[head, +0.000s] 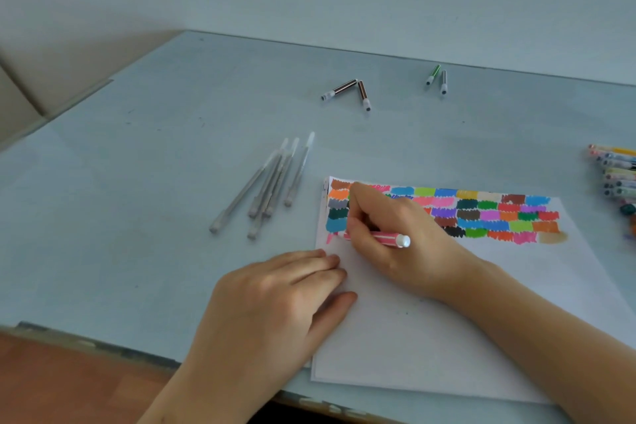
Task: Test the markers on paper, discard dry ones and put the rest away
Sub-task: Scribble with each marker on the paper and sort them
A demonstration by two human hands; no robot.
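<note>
Worktop (pixel 155 217) is carrying the paper (pixel 430 337) at its near right edge, colour swatches filling the sheet's far strip. Left hand (pixel 275 306) is lying flat, fingers straight, pressing the paper's left edge. Right hand (pixel 389 237) is gripping a pink marker (pixel 385 238), tip at the sheet's left edge. Grey sticks (pixel 265 188) are lying mid-worktop; four caps (pixel 361 91) toward the far edge; marker pile (pixel 616 175) at the right edge.
</note>
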